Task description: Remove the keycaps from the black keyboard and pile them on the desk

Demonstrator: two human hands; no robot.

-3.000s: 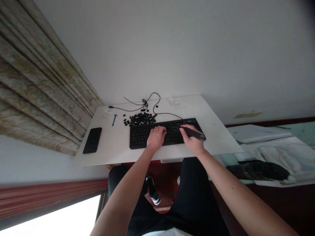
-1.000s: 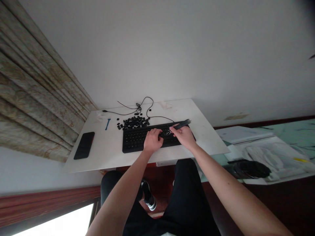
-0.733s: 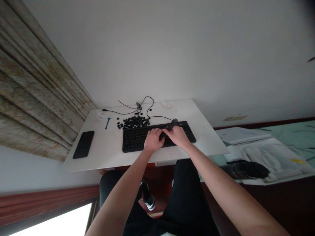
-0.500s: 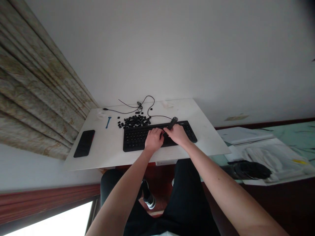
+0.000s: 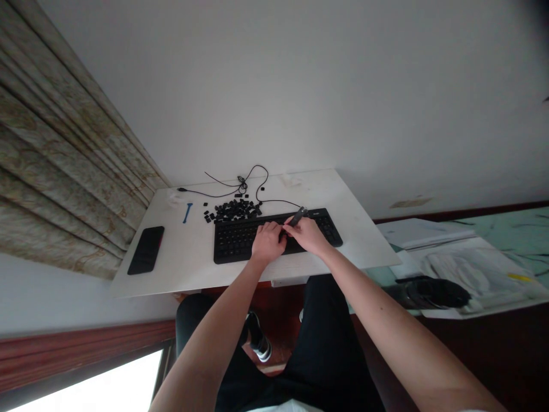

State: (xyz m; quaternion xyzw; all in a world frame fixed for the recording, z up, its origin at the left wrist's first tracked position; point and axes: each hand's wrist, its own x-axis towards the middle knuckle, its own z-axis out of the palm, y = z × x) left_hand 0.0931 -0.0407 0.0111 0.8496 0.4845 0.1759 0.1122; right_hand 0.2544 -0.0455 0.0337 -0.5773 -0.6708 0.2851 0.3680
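Observation:
A black keyboard lies along the table's front half, both my hands over its middle. My right hand is closed around a slim black brush-like tool, which slants up to the right with a paler far end. My left hand rests on the keyboard just left of it, fingers stretched forward and thumb close to the tool's lower end. The hands hide that lower end and the keys under them. Behind the keyboard's left half is a heap of loose black keycaps, several scattered around it.
A black cable runs from behind the keyboard to a tied bundle and a plug. On the left of the white table lie a blue tool and a phone. Beside the table, a glass surface holds papers and a dark object.
The tool in my right hand has tilted a little lower and shifted slightly. My left hand stays nearly in place; the whole view has moved a touch.

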